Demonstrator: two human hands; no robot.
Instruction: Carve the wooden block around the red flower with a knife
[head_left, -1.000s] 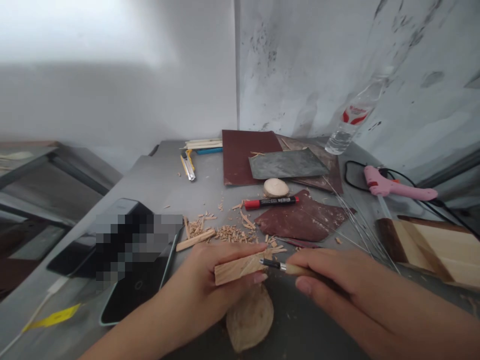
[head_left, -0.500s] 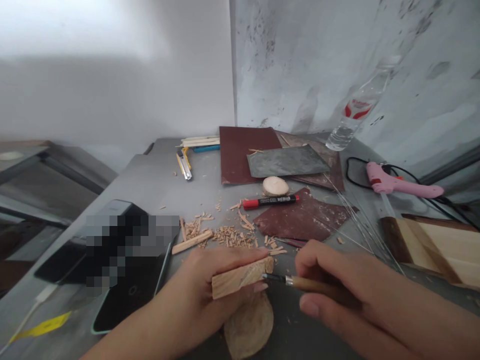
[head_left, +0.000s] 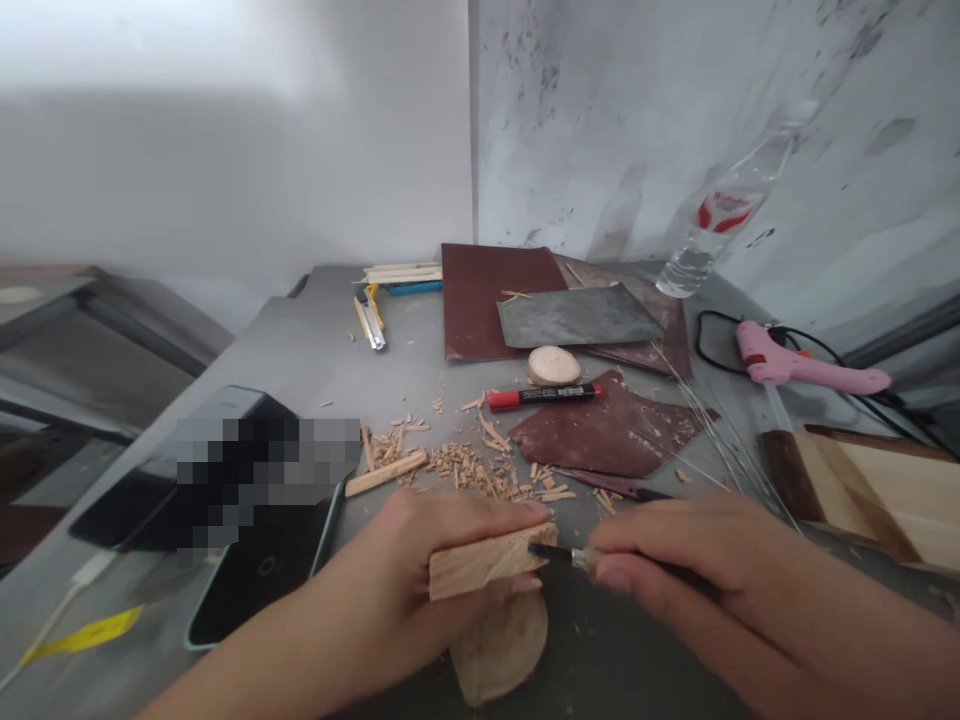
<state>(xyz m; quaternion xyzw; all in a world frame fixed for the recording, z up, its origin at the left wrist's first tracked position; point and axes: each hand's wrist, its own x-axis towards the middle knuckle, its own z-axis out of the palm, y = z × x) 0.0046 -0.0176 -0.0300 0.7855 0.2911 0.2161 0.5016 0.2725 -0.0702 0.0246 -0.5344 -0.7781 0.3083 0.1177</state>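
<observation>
My left hand (head_left: 435,550) is closed around a small wooden block (head_left: 480,567), thumb and fingers along its long edges. In my right hand (head_left: 660,570) is a carving chisel (head_left: 577,558), its handle mostly hidden by the fingers. The dark metal tip touches, or nearly touches, the block's right end. Under the left hand lies a flat round wood piece (head_left: 504,650), partly covered. Wood shavings (head_left: 465,468) are scattered just beyond the block, beside a longer wood sliver (head_left: 386,472).
A red-and-black marker (head_left: 544,397), a wood slice (head_left: 554,366) and sandpaper sheets (head_left: 480,300) lie behind. At left are a phone (head_left: 255,590) and a yellow utility knife (head_left: 370,318). To the right are a pink glue gun (head_left: 810,370), thin wires (head_left: 720,440), wooden boards (head_left: 877,490) and a water bottle (head_left: 720,220).
My right fingers have closed in nearer the chisel's metal ferrule, and its tip has moved onto the block's end. The view has shifted slightly. Some chips now lie by the right hand.
</observation>
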